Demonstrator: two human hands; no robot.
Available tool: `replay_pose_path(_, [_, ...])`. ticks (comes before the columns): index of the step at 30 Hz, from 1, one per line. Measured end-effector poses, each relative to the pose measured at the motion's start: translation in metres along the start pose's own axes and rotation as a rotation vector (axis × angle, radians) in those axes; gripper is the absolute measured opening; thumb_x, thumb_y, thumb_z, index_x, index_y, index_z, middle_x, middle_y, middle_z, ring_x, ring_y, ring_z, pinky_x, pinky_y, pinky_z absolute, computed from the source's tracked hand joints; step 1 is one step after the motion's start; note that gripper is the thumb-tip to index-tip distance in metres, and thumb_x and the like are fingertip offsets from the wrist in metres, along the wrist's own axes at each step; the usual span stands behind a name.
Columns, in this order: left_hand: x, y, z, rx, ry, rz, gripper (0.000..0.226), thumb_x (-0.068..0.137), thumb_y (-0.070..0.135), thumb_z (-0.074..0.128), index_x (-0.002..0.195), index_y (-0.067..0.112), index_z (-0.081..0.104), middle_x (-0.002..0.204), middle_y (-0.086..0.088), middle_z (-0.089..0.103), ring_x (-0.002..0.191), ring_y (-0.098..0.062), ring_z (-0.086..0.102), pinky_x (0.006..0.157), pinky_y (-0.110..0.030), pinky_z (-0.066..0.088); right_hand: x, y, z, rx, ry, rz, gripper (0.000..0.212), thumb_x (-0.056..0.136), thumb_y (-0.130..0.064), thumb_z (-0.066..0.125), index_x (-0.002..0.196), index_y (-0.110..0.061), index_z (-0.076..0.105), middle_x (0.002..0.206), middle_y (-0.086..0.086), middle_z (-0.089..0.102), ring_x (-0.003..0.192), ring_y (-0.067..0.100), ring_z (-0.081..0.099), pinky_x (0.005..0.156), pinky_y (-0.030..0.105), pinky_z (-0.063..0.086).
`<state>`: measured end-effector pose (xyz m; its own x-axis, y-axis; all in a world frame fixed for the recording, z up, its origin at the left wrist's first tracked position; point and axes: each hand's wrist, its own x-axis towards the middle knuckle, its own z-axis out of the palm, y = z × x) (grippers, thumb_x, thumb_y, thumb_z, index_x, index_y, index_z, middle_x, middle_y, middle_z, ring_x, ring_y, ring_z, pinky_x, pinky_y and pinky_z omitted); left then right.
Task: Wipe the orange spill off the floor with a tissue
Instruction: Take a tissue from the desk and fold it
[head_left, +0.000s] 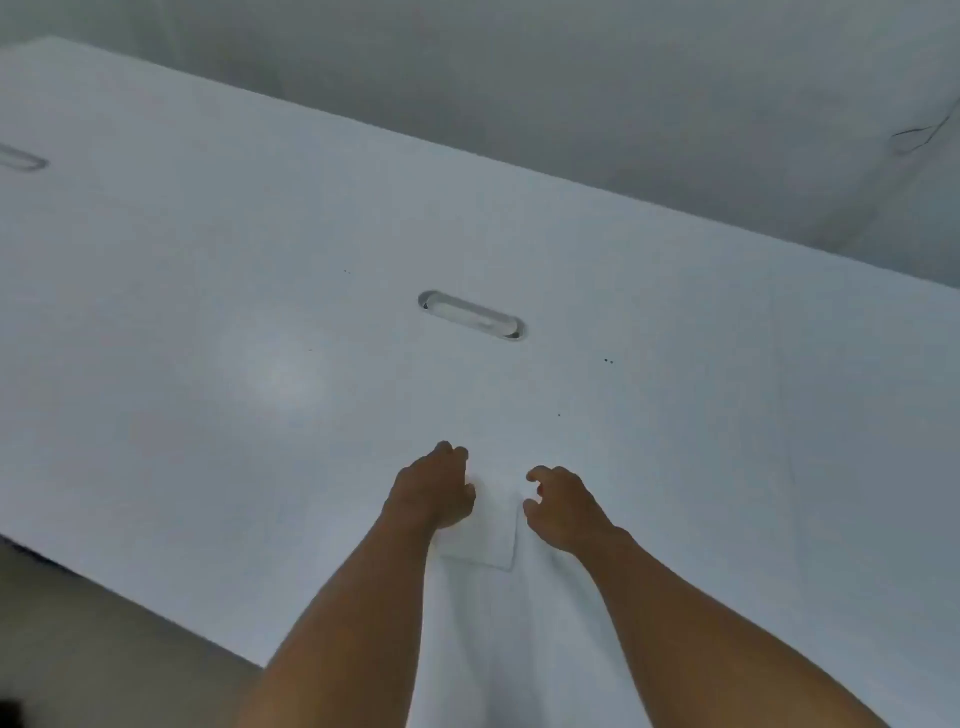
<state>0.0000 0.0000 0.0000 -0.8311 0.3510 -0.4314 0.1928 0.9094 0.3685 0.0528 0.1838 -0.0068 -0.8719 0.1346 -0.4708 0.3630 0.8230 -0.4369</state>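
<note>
A white tissue (488, 535) lies flat on the white table (208, 312), hard to tell from the surface except for its lower and right edges. My left hand (434, 488) covers the tissue's left edge, with fingers and thumb curled onto it. My right hand (563, 506) hovers just right of the tissue's upper right corner. Its thumb and fingers are loosely curled and apart, holding nothing. No orange spill is in view.
An oval cable slot (471, 314) is cut into the table beyond my hands, and another slot (21, 158) sits at the far left. Grey-brown floor (104, 649) shows past the table's near left edge. A pale wall rises behind, with a dark wire (919, 135) at the right.
</note>
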Motion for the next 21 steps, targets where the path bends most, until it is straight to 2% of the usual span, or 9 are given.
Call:
replay_pose_path(5, [0.007,-0.007,0.026,-0.115,-0.025,-0.064,0.057,0.099,0.027,0.051,0.152,0.018,0.034,0.154,-0.007,0.032,0.129,-0.033,0.050,0.103,-0.044,0.048,0.011,0.000,0.018,0.076,-0.044,0.039,0.054,0.096,-0.024,0.058,0.147,-0.015,0.044,0.137,0.012,0.046,0.126,0.027,0.051,0.102,0.033,0.042])
replay_pose_path(9, [0.019,-0.006,0.035,-0.254,0.029,-0.082,0.058,0.098,0.024,0.056,0.152,0.021,0.036,0.148,-0.008,0.035,0.124,-0.031,0.054,0.098,-0.034,0.046,0.024,-0.003,0.028,0.196,0.024,0.099,0.050,0.092,-0.021,0.064,0.141,-0.015,0.053,0.130,0.012,0.047,0.115,0.026,0.057,0.094,0.026,0.043])
replay_pose_path(13, [0.024,-0.008,0.039,-0.331,0.068,-0.100,0.049,0.096,0.020,0.059,0.144,0.016,0.048,0.140,-0.006,0.039,0.116,-0.027,0.058,0.093,-0.027,0.044,0.030,-0.007,0.037,0.286,0.086,0.117,0.043,0.090,-0.017,0.069,0.132,-0.016,0.060,0.123,0.011,0.050,0.102,0.020,0.058,0.085,0.018,0.040])
replay_pose_path(17, [0.027,-0.014,0.042,-0.323,0.100,-0.109,0.038,0.095,0.017,0.061,0.132,0.011,0.059,0.133,-0.006,0.046,0.112,-0.026,0.059,0.096,-0.030,0.048,0.030,-0.005,0.044,0.300,0.136,0.110,0.031,0.089,-0.009,0.068,0.119,-0.017,0.065,0.115,0.007,0.049,0.080,0.009,0.052,0.077,0.015,0.040])
replay_pose_path(21, [0.029,-0.016,0.044,-0.272,0.081,-0.113,0.019,0.096,0.016,0.058,0.112,0.009,0.066,0.122,-0.005,0.049,0.102,-0.026,0.060,0.088,-0.032,0.049,0.027,-0.003,0.047,0.252,0.126,0.118,0.011,0.089,-0.005,0.062,0.098,-0.009,0.066,0.111,0.007,0.047,0.071,0.011,0.050,0.061,0.015,0.040])
